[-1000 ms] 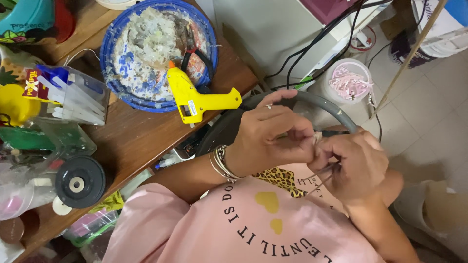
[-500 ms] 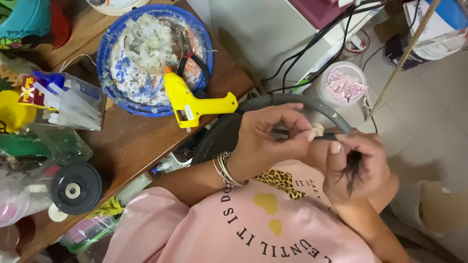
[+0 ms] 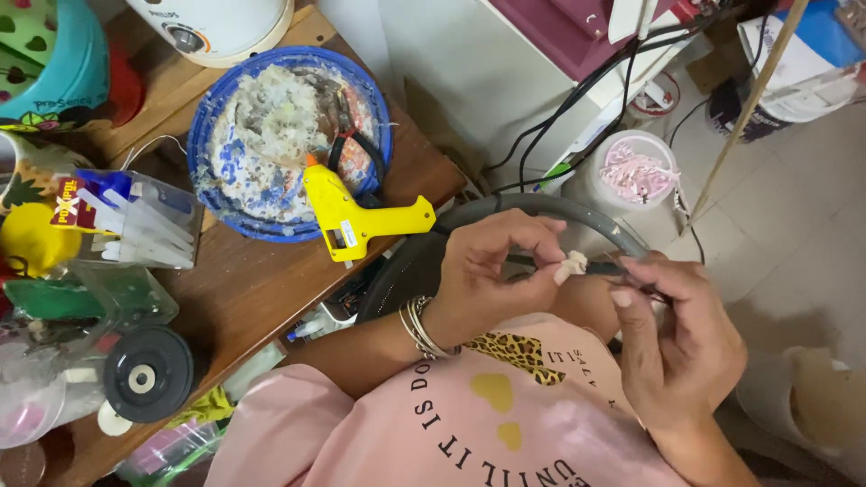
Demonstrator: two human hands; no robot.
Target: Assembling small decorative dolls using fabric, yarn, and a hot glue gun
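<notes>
Left hand (image 3: 492, 280) pinching small white piece (image 3: 570, 267) above pink-shirted lap, right hand (image 3: 677, 347) curled, pinching thin dark strand (image 3: 541, 261), yellow glue gun (image 3: 356, 215) nearby on wooden tabletop (image 3: 244, 280)

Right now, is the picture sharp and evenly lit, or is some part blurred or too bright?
Head view: even, soft daylight, no hard shadows; the yellow plastic glue gun and the blue patterned plate are sharp; the small cream piece between the left hand and right hand is slightly soft.
</notes>
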